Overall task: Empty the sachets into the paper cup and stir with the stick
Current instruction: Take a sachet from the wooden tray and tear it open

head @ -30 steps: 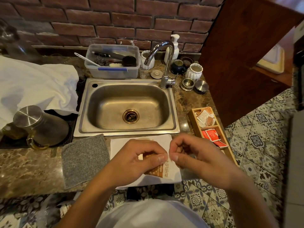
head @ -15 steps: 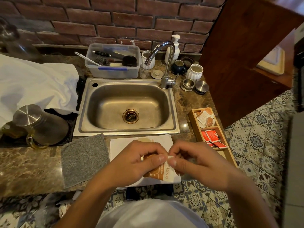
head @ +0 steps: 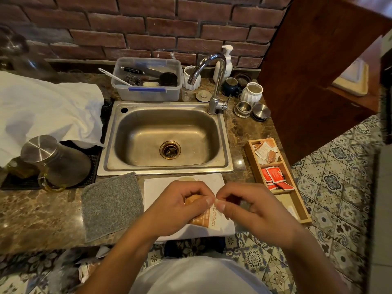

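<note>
An orange and white sachet (head: 209,217) is held upright over a white mat (head: 161,187) at the counter's front edge. My left hand (head: 180,206) grips its body, thumb on the top edge. My right hand (head: 250,209) pinches the same top corner, fingertips against the left thumb. Just behind my left hand shows a beige round rim, apparently the paper cup (head: 186,178), mostly hidden. No stirring stick is in sight.
A wooden box (head: 253,164) with white and red sachets (head: 274,177) lies at the right. A grey cloth (head: 111,204) lies left of the mat. The steel sink (head: 165,136) and tap (head: 214,85) are behind, with a steel-lidded jug (head: 53,160) at far left.
Both hands have drawn closer together and sunk slightly toward the mat. My right fingertips have closed in on the sachet's top corner beside the left thumb.
</note>
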A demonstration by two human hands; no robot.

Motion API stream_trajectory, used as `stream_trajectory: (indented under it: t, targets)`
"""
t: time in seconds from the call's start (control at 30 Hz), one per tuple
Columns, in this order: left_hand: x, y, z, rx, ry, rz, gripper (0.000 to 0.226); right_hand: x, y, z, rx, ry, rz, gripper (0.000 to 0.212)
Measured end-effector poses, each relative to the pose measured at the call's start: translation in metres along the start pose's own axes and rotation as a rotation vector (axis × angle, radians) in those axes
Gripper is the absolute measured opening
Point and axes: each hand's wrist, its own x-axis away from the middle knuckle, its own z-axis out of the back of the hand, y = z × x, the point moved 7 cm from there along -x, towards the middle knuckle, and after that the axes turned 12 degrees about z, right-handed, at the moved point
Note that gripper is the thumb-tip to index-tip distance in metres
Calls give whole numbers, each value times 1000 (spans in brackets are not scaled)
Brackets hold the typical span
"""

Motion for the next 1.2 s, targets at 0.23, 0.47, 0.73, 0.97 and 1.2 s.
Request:
stream_trajectory:
  t: [0.23,0.47,0.73,0.97,1.2]
  targets:
    - [-6,-7,5,216,78,46,15,-1,-2,-3,126,196,51,15]
    - [-3,-8,8,303,40,49,14,2,-1,-1,-52,262,-1,16]
    - [0,-6,5,378,21,13,12,4,-1,1,-191,254,-57,16]
    - [0,-7,3,329,-42,64,7,4,2,-6,-144,86,-84,15]
    - [-7,-11,-1,359,1,91,11,4,0,-2,45,162,15,16]
